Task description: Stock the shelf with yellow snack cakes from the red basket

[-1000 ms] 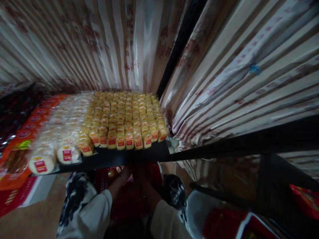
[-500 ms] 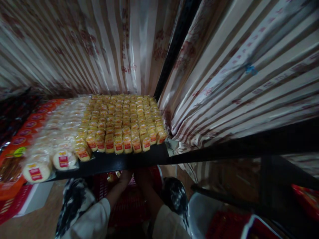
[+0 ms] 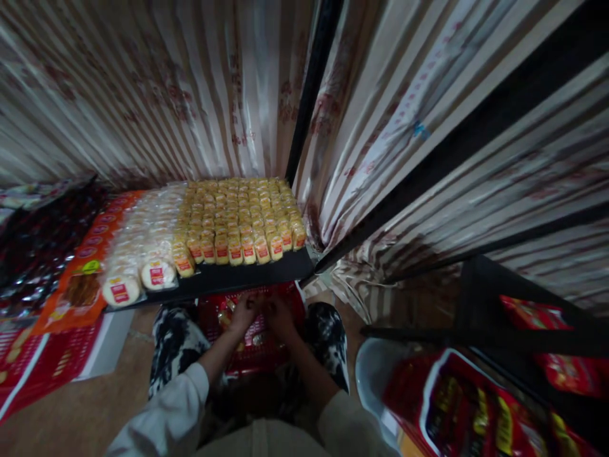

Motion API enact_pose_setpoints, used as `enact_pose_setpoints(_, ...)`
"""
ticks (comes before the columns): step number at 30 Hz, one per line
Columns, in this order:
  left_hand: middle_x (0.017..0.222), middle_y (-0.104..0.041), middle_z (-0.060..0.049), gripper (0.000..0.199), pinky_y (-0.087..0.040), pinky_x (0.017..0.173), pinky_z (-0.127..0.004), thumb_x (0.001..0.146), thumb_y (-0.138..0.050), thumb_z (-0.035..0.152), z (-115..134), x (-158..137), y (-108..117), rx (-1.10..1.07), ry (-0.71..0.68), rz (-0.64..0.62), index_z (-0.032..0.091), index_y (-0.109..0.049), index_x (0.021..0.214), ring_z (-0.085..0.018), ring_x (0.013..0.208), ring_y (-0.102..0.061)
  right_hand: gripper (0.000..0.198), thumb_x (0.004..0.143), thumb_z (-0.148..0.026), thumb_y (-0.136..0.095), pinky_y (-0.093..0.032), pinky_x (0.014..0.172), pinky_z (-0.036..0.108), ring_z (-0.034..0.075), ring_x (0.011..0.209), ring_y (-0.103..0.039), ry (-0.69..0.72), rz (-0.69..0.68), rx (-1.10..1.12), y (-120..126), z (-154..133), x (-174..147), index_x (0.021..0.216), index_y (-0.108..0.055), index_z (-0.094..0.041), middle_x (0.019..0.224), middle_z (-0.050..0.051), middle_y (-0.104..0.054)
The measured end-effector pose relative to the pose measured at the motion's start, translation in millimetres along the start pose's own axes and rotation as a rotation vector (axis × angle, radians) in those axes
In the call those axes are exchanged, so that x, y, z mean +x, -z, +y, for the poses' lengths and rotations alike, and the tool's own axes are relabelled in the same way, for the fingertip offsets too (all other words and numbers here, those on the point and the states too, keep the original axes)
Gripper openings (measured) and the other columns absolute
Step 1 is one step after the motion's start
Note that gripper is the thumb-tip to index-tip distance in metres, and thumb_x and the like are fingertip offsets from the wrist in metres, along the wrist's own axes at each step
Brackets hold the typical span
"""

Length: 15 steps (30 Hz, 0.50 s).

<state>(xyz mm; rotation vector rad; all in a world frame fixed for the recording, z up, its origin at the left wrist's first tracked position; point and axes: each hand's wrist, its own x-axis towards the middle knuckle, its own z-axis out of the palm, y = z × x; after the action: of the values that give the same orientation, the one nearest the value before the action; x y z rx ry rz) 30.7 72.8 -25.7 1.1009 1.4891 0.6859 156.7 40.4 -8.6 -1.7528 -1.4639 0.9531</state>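
My left hand (image 3: 243, 312) and my right hand (image 3: 280, 318) are close together over a red plastic basket (image 3: 297, 301) between my knees. The fingers of both look curled inward; what they hold, if anything, is too dark and small to make out. A few small wrapped snacks (image 3: 225, 316) lie in the basket by my left hand. Just beyond my hands, rows of yellow wrapped cakes (image 3: 247, 247) stand packed on a black shelf (image 3: 214, 279). Beside them on the left are white round wrapped cakes (image 3: 158, 274) with red labels.
Orange snack packets (image 3: 78, 289) and dark shiny packages (image 3: 42, 247) lie farther left. Below is another red basket (image 3: 71, 352). At right, a red basket with a white rim (image 3: 425, 406) holds packets beside a pale tub (image 3: 368, 374). Black frame bars (image 3: 404, 184) cross before striped curtains (image 3: 214, 95).
The view has shifted, showing more of the baskets at right and of my arms. My hands, earlier partly behind the shelf edge, now show over the basket.
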Motion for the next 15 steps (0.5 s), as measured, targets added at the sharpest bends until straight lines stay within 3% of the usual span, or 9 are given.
enact_pose_setpoints(3, 0.097, -0.067, -0.008, 0.029, -0.048, 0.079, -0.028, 0.07, -0.061, 0.016, 11.6, -12.1, 6.6, 0.01, -0.059, 0.021, 0.014, -0.06, 0.1, -0.016, 0.086, -0.062, 0.013, 0.076, -0.023, -0.049, -0.048, 0.069, 0.028, 0.016, 0.075, -0.06, -0.009, 0.019, 0.083, 8.2, -4.6, -8.6, 0.085, -0.057, -0.017, 0.082, 0.004, -0.064)
enact_pose_setpoints(7, 0.096, -0.066, -0.008, 0.032, -0.049, 0.076, -0.027, 0.07, -0.062, 0.017, 27.8, -25.7, 13.9, -0.026, -0.064, 0.018, 0.013, -0.059, 0.102, -0.015, 0.082, -0.063, 0.023, 0.072, -0.038, -0.057, -0.048, 0.07, 0.029, 0.016, 0.076, -0.059, -0.018, 0.025, 0.352, 14.6, -10.9, -17.0, 0.081, -0.054, -0.018, 0.079, 0.003, -0.062)
enact_pose_setpoints(12, 0.077, -0.066, -0.004, 0.034, -0.048, 0.064, -0.025, 0.073, -0.062, 0.028, 52.1, -44.1, 18.8, -0.147, -0.012, -0.059, 0.013, -0.058, 0.103, -0.013, 0.064, -0.061, 0.024, 0.071, -0.04, -0.056, -0.05, 0.066, 0.029, 0.016, 0.07, -0.062, -0.012, -0.001, 0.484, 20.9, -21.8, -22.3, 0.08, -0.051, -0.019, 0.077, 0.003, -0.063)
enact_pose_setpoints(15, 0.075, -0.064, -0.002, 0.031, -0.047, 0.064, -0.024, 0.07, -0.063, 0.028, 69.9, -52.8, 20.0, -0.177, -0.05, -0.105, 0.014, -0.059, 0.097, -0.012, 0.066, -0.06, 0.019, 0.07, -0.035, -0.054, -0.051, 0.067, 0.029, 0.016, 0.071, -0.063, -0.004, -0.043, 0.56, 27.9, -31.6, -24.3, 0.082, -0.049, -0.021, 0.079, 0.003, -0.064)
